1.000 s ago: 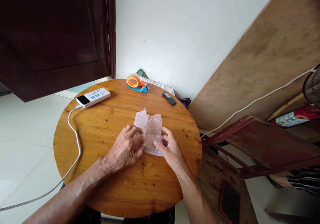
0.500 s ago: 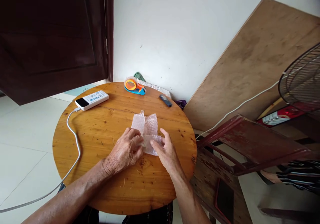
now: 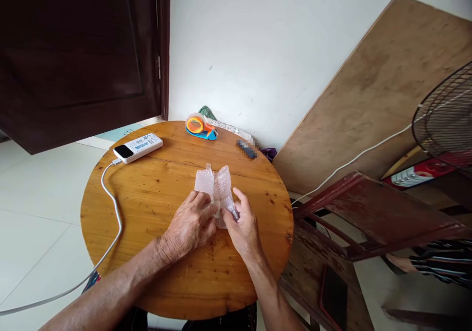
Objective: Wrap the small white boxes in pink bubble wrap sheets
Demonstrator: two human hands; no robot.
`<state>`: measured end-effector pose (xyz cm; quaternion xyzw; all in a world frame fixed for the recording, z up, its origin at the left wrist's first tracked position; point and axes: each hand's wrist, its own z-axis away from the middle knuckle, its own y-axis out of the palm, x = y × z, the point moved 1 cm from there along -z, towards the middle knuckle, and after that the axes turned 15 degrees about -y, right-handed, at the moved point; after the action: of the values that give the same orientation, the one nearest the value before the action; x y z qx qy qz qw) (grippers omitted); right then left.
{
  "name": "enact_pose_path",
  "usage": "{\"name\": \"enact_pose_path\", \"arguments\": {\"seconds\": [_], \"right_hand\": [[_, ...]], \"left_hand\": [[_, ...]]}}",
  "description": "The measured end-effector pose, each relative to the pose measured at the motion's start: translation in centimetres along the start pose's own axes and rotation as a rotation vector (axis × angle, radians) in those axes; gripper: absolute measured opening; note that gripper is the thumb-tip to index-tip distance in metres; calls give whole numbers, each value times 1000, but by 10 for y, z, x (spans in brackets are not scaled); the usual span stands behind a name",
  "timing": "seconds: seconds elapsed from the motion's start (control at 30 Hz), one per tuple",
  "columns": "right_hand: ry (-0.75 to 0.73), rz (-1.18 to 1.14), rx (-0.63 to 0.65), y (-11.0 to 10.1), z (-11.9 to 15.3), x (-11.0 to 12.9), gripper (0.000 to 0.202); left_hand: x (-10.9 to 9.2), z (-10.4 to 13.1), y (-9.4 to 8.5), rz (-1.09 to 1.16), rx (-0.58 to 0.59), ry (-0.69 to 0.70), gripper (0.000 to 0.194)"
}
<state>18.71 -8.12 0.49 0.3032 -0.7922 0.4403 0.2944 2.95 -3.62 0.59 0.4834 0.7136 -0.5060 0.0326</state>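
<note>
A small piece of clear bubble wrap (image 3: 222,183) lies creased on the round wooden table, its right half bent upward. My left hand (image 3: 193,220) rests on its near left part, fingers curled and pressed together on the wrap. On the right, my right hand (image 3: 243,225) grips the near right edge between thumb and fingers, with the index finger partly raised. The two hands almost meet at the near edge, so that part of the wrap is mostly hidden. Whether anything lies inside the folds, I cannot tell.
At the table's (image 3: 147,213) back stands an orange and blue tape dispenser (image 3: 202,126), beside a blurred dark object (image 3: 246,148). A white power bank (image 3: 138,148) with a cable (image 3: 117,208) lies left. A wooden chair (image 3: 383,213) holding a dark phone (image 3: 334,296) and a fan (image 3: 446,114) are right.
My right hand has closed in on the wrap's right edge and moved slightly left, bending that side up. My left hand has shifted a little right. The view has moved slightly.
</note>
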Motion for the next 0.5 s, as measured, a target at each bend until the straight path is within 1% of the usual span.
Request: {"name": "enact_pose_path", "arguments": {"seconds": [0.1, 0.2, 0.27, 0.37, 0.43, 0.5], "right_hand": [[-88, 7, -4, 2, 0, 9, 50], [-109, -2, -5, 4, -1, 14, 47], [-111, 10, -1, 5, -1, 16, 47], [-123, 62, 22, 9, 3, 17, 47], [-141, 122, 30, 11, 6, 17, 46], [-155, 169, 50, 11, 8, 19, 45]], "left_hand": [[0, 0, 0, 2, 19, -23, 18], [1, 0, -1, 17, 54, -65, 20], [2, 0, -1, 23, 73, -104, 31], [2, 0, 0, 31, 81, -145, 52], [2, 0, 1, 41, 80, -151, 60], [3, 0, 2, 50, 85, -149, 63]]}}
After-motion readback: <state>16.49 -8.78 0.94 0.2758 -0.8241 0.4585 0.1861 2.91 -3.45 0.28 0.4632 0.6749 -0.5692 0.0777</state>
